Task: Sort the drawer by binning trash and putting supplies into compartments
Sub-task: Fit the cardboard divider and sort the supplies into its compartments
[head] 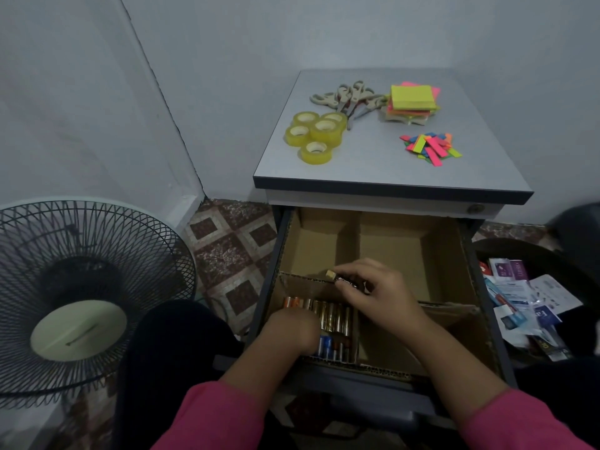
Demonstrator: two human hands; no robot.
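Right hand [378, 289] pinches a dark battery [345, 280] above the divider of the drawer [470, 287], front-left compartment [292, 290] (batteries already laid in rows). Left hand [293, 329] rests among them, grip not discernible. Risk: a loose pinch drops the battery into the rear compartment, or scatters the rows.

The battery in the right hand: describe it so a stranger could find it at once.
Look in the open drawer with cardboard compartments. Above the near-left compartment's row of batteries, the right hand pinches one dark battery; unlike the others, it is lifted, not lying down.
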